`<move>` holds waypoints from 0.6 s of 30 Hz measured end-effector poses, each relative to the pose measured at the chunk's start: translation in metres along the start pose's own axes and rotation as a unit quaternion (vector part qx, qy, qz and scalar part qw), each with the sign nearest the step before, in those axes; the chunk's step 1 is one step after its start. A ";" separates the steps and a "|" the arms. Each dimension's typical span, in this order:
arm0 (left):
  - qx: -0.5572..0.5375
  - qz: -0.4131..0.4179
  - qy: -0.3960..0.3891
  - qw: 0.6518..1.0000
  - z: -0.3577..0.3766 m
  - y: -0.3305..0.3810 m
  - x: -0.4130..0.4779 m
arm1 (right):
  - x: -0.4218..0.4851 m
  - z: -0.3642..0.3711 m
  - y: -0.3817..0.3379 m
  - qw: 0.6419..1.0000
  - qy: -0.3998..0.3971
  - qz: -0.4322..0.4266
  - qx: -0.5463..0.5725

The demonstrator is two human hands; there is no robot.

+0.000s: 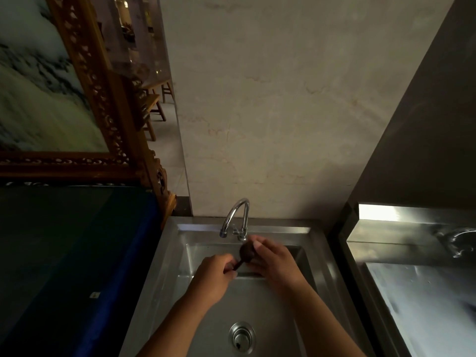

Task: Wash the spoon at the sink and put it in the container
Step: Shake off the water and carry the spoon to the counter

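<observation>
Head view down into a steel sink (167,266), both hands over the basin; the left hand (216,271) pinches the thin handle of a dark spoon (246,251), fingers curled tight; the right hand (273,261) holds the spoon's round bowl, thumb on top, fingers beneath; the spoon's long axis runs from the handle at lower left to the bowl at upper right, bridging the two hands; the bowl sits just below the tap (238,215) base, right of the spout, so it probably needs shifting left to meet the stream; whether water runs cannot be told; no container is in view
</observation>
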State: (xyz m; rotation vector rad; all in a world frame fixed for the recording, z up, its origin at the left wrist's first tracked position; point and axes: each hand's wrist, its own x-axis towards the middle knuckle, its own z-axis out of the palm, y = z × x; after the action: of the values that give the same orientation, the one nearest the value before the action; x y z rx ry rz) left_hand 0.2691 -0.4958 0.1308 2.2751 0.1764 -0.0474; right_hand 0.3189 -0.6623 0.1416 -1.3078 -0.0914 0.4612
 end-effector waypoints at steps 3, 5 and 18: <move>-0.102 -0.006 0.005 0.995 0.002 0.007 0.000 | -0.003 0.006 -0.011 0.993 -0.001 -0.043 -0.113; -0.231 -0.029 0.032 0.972 0.002 0.012 -0.001 | -0.007 0.005 -0.013 0.981 -0.001 -0.065 -0.181; -0.619 -0.147 0.103 0.765 0.014 -0.003 -0.019 | -0.047 0.005 0.010 0.819 0.020 -0.151 -0.553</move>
State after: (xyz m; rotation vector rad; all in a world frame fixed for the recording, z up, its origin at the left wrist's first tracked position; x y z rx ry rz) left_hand 0.2503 -0.5063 0.1214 0.8934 0.5058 0.1285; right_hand 0.2719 -0.6734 0.1426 -2.3983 -0.5957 0.0584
